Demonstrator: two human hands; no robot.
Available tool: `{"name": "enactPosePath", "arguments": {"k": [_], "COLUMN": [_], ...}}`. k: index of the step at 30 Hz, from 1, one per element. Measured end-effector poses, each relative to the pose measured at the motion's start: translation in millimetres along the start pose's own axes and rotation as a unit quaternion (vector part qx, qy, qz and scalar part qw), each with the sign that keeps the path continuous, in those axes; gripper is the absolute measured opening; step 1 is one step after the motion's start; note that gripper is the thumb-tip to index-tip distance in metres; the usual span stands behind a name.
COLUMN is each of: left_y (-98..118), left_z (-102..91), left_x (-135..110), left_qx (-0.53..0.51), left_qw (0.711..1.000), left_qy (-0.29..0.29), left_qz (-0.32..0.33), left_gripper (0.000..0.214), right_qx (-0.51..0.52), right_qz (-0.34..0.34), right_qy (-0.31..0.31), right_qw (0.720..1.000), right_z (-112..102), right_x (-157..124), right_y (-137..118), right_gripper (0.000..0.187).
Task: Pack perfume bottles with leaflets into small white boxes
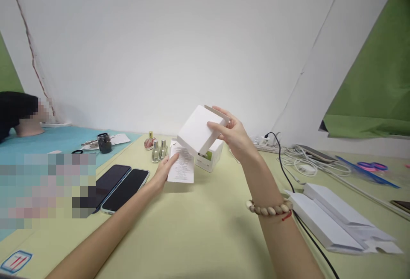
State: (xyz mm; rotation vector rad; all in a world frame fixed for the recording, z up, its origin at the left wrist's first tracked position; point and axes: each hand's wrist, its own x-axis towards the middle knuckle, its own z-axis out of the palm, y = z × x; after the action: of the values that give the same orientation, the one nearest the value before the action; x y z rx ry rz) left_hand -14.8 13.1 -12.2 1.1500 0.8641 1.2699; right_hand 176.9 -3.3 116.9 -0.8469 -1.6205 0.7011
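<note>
My right hand [235, 136] grips a plain white box [200, 129], thumb on the near face and fingers behind it. The box is tilted in the air above the table. My left hand [165, 172] pinches a white printed leaflet [181, 170] covered in small text, its top edge close under the box. Behind them stands another white box [205, 163] with a green picture, partly hidden by the held one. Small glass bottles with gold caps [159, 151] stand just left of the leaflet.
Two phones [125, 191] lie at left, near a dark jar [104, 143] on a blue cloth. At right are flattened white cartons [336, 219], a black cable [282, 164], coiled white cables [301, 161] and pink-and-blue scissors [371, 166]. A person's head [22, 110] shows at far left.
</note>
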Motion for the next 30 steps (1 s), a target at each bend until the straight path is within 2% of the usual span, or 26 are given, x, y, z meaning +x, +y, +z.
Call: {"name": "enactPosePath", "arguments": {"k": [7, 10, 14, 18, 22, 27, 30], "left_y": [4, 5, 5, 3, 4, 4, 2], "left_z": [0.5, 0.2, 1.6, 8.1, 16.8, 22.3, 22.2], "left_x": [-1, -1, -3, -9, -17, -20, -19], "left_qx": [0.052, 0.070, 0.103, 0.122, 0.129, 0.135, 0.131], "left_qw": [0.990, 0.981, 0.984, 0.988, 0.988, 0.979, 0.980], "left_qy": [0.084, 0.094, 0.050, 0.004, -0.012, 0.007, 0.006], "left_qz": [0.105, 0.155, 0.139, 0.099, 0.083, 0.150, 0.153], "left_gripper": [0.061, 0.054, 0.032, 0.029, 0.034, 0.054, 0.059], "right_qx": [-0.076, -0.090, -0.086, -0.049, -0.017, 0.000, -0.005], "right_qz": [-0.062, -0.078, -0.068, -0.064, -0.082, -0.115, -0.130], "right_qy": [0.101, 0.117, 0.074, 0.011, -0.041, -0.075, -0.086], "right_qw": [0.990, 0.986, 0.991, 0.997, 0.996, 0.990, 0.988], "right_z": [4, 2, 1, 10, 20, 24, 22], "right_x": [1, 1, -2, -7, -7, 0, 2], "right_y": [2, 4, -4, -16, -11, 7, 12], "right_gripper": [0.053, 0.054, 0.067, 0.076, 0.067, 0.053, 0.047]}}
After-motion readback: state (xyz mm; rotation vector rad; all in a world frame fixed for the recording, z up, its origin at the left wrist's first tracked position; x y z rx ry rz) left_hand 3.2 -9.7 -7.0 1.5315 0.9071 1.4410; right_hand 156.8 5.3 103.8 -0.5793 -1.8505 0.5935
